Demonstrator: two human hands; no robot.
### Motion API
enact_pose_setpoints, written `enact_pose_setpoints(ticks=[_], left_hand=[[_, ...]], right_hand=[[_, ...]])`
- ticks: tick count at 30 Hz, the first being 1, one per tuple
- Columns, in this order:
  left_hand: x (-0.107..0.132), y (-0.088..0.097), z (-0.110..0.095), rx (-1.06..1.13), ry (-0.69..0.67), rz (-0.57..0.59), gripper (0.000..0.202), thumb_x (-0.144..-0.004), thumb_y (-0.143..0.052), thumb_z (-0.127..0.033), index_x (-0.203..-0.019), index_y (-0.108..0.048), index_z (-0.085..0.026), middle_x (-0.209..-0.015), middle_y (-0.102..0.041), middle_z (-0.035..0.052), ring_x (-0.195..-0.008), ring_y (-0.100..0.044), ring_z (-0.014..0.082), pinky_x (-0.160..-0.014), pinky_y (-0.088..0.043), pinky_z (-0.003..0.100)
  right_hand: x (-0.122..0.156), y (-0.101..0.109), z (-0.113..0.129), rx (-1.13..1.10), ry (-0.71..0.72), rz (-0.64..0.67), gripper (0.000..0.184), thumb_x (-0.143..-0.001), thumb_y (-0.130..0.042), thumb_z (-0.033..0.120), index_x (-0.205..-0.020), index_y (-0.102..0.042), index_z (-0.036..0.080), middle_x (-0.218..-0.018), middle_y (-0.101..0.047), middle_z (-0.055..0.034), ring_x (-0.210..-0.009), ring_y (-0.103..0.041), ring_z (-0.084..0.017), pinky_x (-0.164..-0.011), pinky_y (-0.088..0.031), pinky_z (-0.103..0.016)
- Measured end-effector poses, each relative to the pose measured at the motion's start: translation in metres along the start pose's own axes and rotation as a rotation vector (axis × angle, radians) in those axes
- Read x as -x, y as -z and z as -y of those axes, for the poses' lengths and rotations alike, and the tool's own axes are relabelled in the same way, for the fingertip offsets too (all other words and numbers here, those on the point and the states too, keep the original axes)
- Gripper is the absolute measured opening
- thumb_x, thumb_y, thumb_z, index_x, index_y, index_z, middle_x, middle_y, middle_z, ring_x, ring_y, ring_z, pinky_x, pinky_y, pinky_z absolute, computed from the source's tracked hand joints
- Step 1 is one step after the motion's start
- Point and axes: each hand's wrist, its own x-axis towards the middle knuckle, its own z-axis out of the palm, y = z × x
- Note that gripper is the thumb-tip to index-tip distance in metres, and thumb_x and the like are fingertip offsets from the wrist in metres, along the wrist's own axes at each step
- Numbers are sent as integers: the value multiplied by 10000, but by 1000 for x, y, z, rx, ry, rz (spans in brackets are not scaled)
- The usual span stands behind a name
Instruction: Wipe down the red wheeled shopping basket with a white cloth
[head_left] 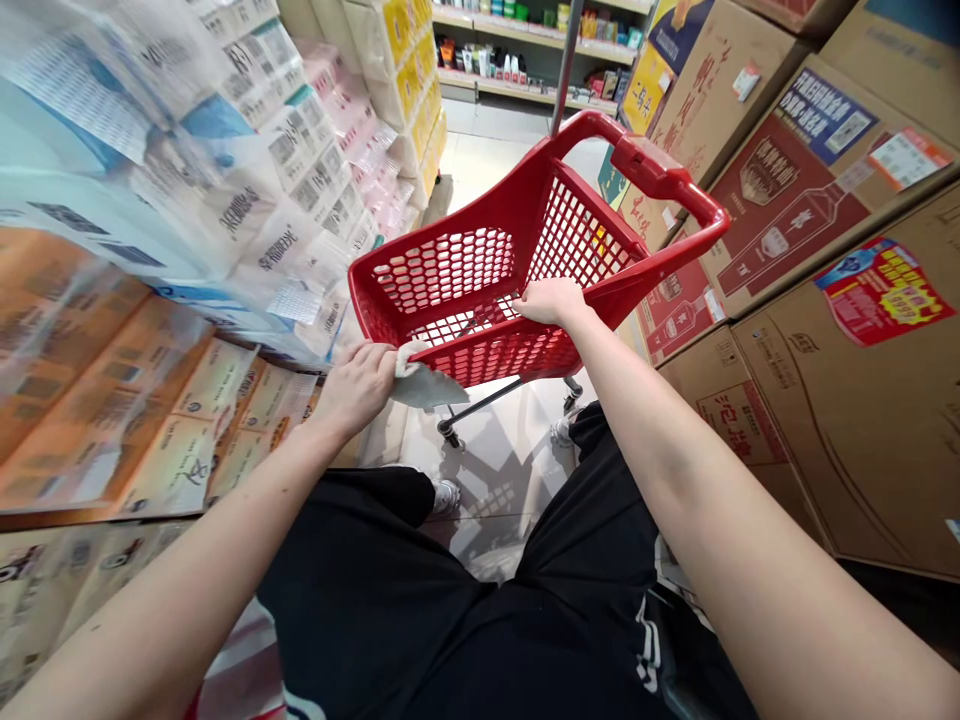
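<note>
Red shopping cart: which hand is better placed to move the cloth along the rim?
Left hand: it grips the white cloth on the cart's rim. The right hand rests bare on the rim, holding no cloth.

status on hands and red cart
Left hand gripping white cloth on near rim of red cart. Right hand on same rim. Cardboard cartons right, wrapped paper packs left.

Stacked cartons line a pale tiled aisle (stocked shelves at its end).
</note>
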Motion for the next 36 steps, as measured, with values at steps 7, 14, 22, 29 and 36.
enact_pose_setpoints(ticks=[7,14,22,29,36], left_hand=[[1,1,4,77,-9,-40,343,-941,-321,-173,-1100,-625,-161,-1093,-625,167,-1075,-565,288,-1033,-400,478],[-51,-1,-34,-25,13,-22,359,-971,-298,-203,-1148,-605,-152,-1013,-605,162,-974,-543,304,-853,-429,445],[-46,-6,-30,50,7,-18,356,-969,-322,-219,-1216,-568,-141,-1014,-602,166,-947,-547,303,-809,-443,441],[-6,-15,0,75,-23,-36,364,-942,-349,-167,-1246,-543,-115,-1046,-601,172,-975,-550,296,-888,-458,435],[-24,-11,-2,13,-71,34,246,-918,-391,-164,-1022,-609,-118,-914,-627,151,-863,-571,285,-787,-467,419]], right_hand=[[-1,-1,3,23,21,1,529,-954,-353,470,-1166,-715,148,-1225,-689,-156,-1164,-622,-296,-953,-439,-345],[-10,-4,0,20,40,21,534,-949,-331,459,-1178,-713,164,-1226,-688,-151,-1146,-632,-309,-926,-458,-372],[-7,-3,-1,25,24,-21,565,-951,-336,515,-1135,-730,154,-1204,-698,-152,-1125,-641,-295,-937,-446,-348],[-2,0,0,31,30,-16,567,-955,-329,512,-1133,-731,154,-1186,-705,-147,-1118,-645,-313,-919,-459,-370],[4,2,2,51,21,-32,542,-967,-341,484,-1136,-721,136,-1202,-698,-158,-1151,-630,-288,-964,-425,-340]])
